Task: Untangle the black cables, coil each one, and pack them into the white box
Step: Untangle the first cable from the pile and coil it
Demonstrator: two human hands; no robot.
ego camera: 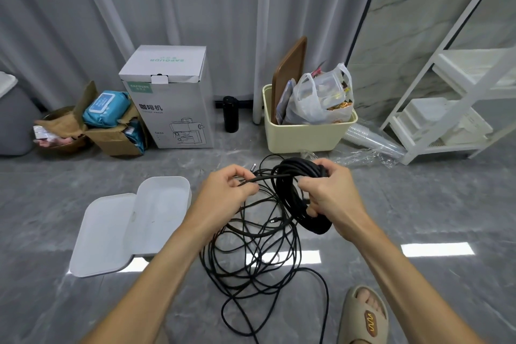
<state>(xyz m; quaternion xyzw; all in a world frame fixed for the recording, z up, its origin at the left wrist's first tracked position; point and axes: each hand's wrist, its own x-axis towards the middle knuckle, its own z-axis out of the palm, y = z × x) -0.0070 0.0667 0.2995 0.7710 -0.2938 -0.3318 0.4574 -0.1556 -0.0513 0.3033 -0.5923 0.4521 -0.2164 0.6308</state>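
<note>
Both hands work above the floor: the right hand (332, 190) is curled round a thick coil (296, 193) of black cable, fingers through its middle, holding it upright; the left hand (223, 190) pinches a straight end of cable (265, 177) that runs across to the coil.

Grey, glossy marbled floor (83, 176) with bright strips of reflected light lies underfoot. Pale grey curtains (167, 8) hang along the back, and a marble-look wall panel (418, 22) stands to the right of them.

Below the hands a loose tangle (251, 254) of thin black cable sprawls on the floor in many overlapping loops; how many separate cables it holds cannot be told. One silver plug tip (253, 167) shows just behind the left hand.

One white box (156, 220) lies open on the floor left of the tangle, its lid (100, 237) beside it and overlapping its left side.

Along the curtain stand one tall white carton (173, 98) with a coffee machine drawn on it, one brown cardboard box (111, 134) with a blue packet (106, 107) on top, one black bottle (230, 114), and one cream bin (304, 134) holding a brown board (289, 72) and a plastic bag (318, 98). One white shelf (458, 98) stands at the right, with a stack of clear cups (368, 138) lying by its foot. One foot in a tan slipper (364, 315) shows at the lower right
</note>
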